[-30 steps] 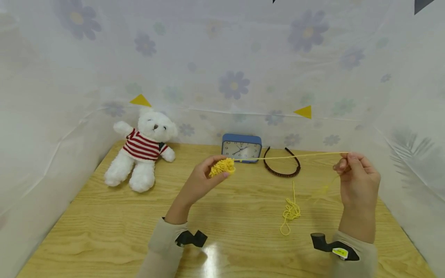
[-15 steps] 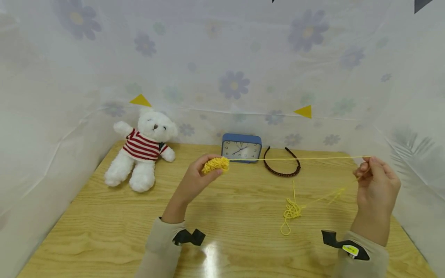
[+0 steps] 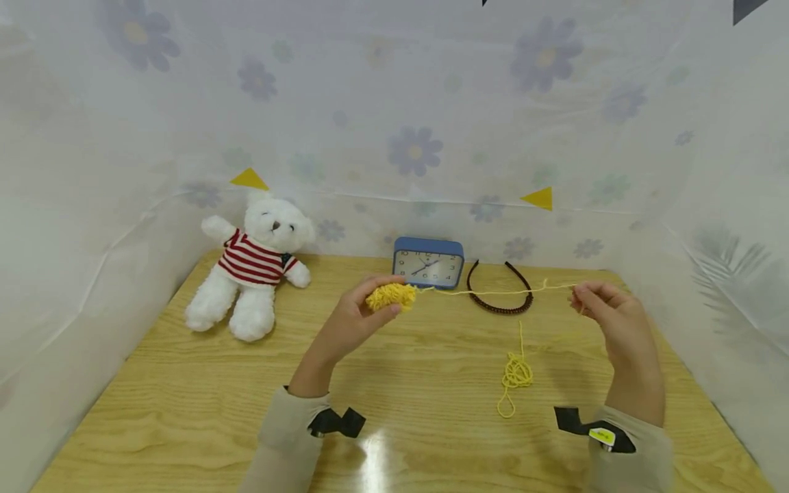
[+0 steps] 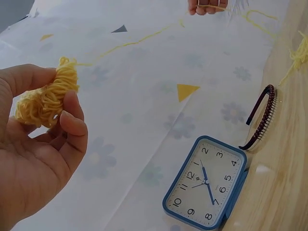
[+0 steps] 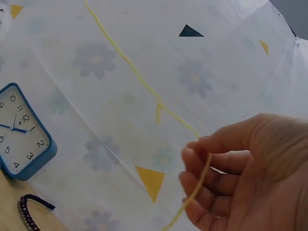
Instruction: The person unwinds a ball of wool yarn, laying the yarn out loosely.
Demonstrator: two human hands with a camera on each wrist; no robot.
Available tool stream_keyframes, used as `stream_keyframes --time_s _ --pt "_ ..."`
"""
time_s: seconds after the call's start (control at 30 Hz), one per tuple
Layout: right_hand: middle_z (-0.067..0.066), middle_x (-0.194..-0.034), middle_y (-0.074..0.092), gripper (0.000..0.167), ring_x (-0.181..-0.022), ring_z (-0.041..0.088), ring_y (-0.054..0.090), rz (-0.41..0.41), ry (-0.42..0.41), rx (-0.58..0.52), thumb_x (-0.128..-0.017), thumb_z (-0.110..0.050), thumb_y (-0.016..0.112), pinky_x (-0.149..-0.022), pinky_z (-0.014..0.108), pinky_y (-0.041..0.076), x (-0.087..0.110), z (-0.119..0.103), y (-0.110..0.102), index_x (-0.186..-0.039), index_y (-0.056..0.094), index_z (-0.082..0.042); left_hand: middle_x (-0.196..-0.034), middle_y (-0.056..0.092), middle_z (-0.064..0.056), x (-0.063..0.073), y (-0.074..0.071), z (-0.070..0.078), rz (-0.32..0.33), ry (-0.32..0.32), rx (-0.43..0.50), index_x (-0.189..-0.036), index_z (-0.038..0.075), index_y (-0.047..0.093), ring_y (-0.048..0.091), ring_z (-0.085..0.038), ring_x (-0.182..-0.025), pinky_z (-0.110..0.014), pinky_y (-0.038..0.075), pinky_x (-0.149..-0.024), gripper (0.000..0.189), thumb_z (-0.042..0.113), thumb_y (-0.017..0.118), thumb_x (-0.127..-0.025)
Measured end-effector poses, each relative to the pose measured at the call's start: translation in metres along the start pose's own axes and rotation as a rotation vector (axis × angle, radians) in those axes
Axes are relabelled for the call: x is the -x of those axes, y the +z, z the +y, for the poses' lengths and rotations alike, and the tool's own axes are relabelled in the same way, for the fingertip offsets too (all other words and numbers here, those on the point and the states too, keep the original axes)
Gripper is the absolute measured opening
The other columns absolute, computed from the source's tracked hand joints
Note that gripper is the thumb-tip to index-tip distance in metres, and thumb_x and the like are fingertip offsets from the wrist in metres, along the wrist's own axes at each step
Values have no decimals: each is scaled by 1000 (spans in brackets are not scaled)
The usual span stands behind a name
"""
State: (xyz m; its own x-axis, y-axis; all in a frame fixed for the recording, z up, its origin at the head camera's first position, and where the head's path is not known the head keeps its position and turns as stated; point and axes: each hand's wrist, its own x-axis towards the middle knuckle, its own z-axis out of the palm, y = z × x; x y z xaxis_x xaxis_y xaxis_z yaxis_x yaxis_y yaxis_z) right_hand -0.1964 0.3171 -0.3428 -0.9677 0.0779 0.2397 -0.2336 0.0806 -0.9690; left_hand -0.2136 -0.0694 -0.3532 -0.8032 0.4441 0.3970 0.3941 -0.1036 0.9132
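My left hand (image 3: 354,318) grips a looped bundle of yellow yarn (image 3: 392,296) between thumb and fingers, above the table. From the bundle a slack yellow strand (image 3: 487,293) runs across to my right hand (image 3: 619,322), which pinches it between thumb and forefinger. In the right wrist view, a small kink (image 5: 159,107) shows in the strand, and the rest passes down over the curled fingers (image 5: 195,166). A loose tangle of yarn (image 3: 516,371) lies on the table between the hands; the strand linking it to my right hand is blurred.
A blue alarm clock (image 3: 428,263) stands at the back of the wooden table (image 3: 209,411), behind the yarn. Beside it lies a dark beaded headband (image 3: 501,310). A white teddy bear (image 3: 251,263) in a striped shirt sits at the back left, against the flowered cloth wall (image 3: 345,103).
My right hand first pulled the strand out to the right, then came back left, so the taut yarn now sags slightly. The left hand shifted left, then back right, still holding the bundle.
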Motion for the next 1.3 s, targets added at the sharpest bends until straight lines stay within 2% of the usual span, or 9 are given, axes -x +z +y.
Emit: stream_keyframes --time_s 0.1,0.2,0.4,0.53,0.7,0.87,0.97,1.17,1.3 --pt "-4 -99 63 27 -90 1 54 -164 41 363 -98 -24 53 -77 16 44 -2 2 7 -105 59 2 -116 48 -17 -1 2 -1 -24 -8 40 -133 1 48 55 -23 -91 -24 51 -72 41 1 56 -94" --pt "6 -109 61 32 -100 5 52 -305 47 575 -99 -27 51 -83 25 46 -4 4 18 -108 58 2 -116 48 -18 -1 5 -2 -42 -21 65 -133 0 47 56 -20 -91 -24 51 -74 41 1 56 -94" --pt "18 -113 60 20 -112 37 54 -501 -12 621 -98 -18 54 -90 53 45 -10 10 44 -107 62 -2 -118 48 -19 -2 9 -3 -68 -34 83 -132 -4 46 57 -19 -94 -25 52 -76 40 2 57 -94" --pt "16 -119 60 22 -121 43 46 -611 -63 639 -97 -14 55 -95 60 38 -10 12 60 -115 62 -4 -117 49 -19 -3 12 -3 -86 -20 91 -132 -5 45 57 -23 -93 -25 53 -75 41 3 57 -94" --pt "17 -125 56 32 -120 37 49 -660 -163 512 -97 -6 52 -97 56 39 -6 8 80 -129 52 -3 -116 51 -18 -4 14 -4 -112 -18 100 -132 -3 47 58 -31 -92 -26 53 -75 39 3 57 -94" --pt "23 -135 44 49 -123 22 47 -713 -250 248 -96 1 49 -98 36 44 2 -1 104 -143 33 1 -117 53 -19 -4 14 -4 -133 -11 82 -133 -1 47 60 -19 -86 -25 53 -73 40 2 55 -94" --pt "20 -134 45 51 -122 15 47 -735 -219 129 -97 0 48 -96 28 45 7 -5 115 -144 30 1 -116 53 -20 -4 14 -3 -139 -3 73 -134 -2 46 60 -12 -84 -24 53 -73 41 3 56 -95" --pt "4 -100 63 26 -92 13 62 -703 -151 27 -97 -1 51 -83 29 52 11 -8 120 -120 55 8 -117 52 -19 -4 14 -2 -143 7 78 -133 -3 46 59 -12 -86 -24 53 -74 40 3 56 -94" --pt "0 -84 61 14 -76 14 59 -652 -172 24 -96 -1 52 -75 29 52 12 -10 114 -102 65 -3 -116 52 -20 -4 14 -2 -135 6 82 -131 -4 46 60 -15 -88 -26 54 -75 39 2 56 -94"
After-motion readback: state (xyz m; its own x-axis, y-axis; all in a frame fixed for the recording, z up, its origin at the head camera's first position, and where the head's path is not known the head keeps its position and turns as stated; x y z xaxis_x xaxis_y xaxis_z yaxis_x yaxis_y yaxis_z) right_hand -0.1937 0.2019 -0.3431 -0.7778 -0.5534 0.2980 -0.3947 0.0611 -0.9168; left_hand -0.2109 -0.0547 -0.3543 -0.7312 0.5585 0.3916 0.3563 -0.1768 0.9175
